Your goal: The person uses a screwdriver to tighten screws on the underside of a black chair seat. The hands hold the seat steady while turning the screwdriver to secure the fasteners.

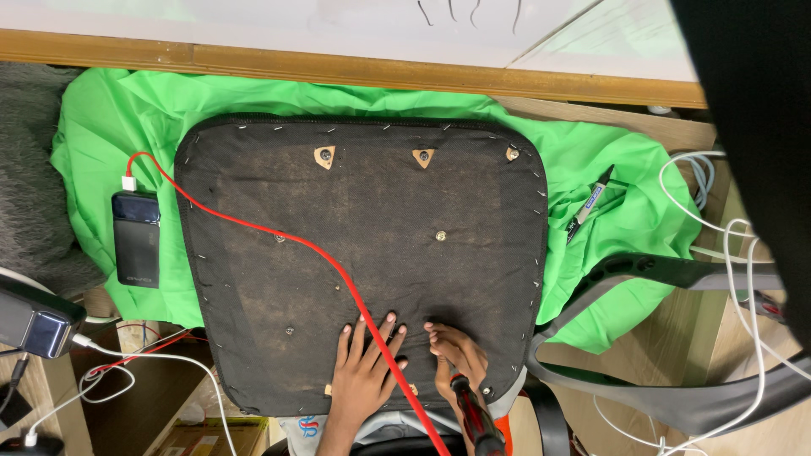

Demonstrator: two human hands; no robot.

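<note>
Upturned chair seat base [363,253] at centre, resting on green cloth [110,118]: dark brownish-black fabric underside, rounded corners, staples along the rim, several screws and small tan triangular tabs near its far edge. Long axis roughly side to side, far edge toward the wooden ledge [338,72], near edge toward the wearer. Green cloth spread under and around the seat base, showing left, far and right of it. Grey chair armrest frame [667,338] to the right of the seat base, near corner just beside it. Grey fuzzy fabric [29,169] far left of the seat base. Red cable [279,236] crossing the seat base diagonally from upper left down to the near edge, lying over the fabric and passing between the hands. Dark power bank [136,239] just left of the seat base on the cloth, red cable plugged into it. White cables [726,245] well right of the seat base. Pen [589,204] on cloth just right of the seat base. Left hand [365,363] flat on the seat base near its near edge, fingers spread, holding nothing. Right hand [456,355] beside it, fingers curled, closed round a red-and-black screwdriver [473,414], tip down at the seat base, shaft pointing away from the wearer.
</note>
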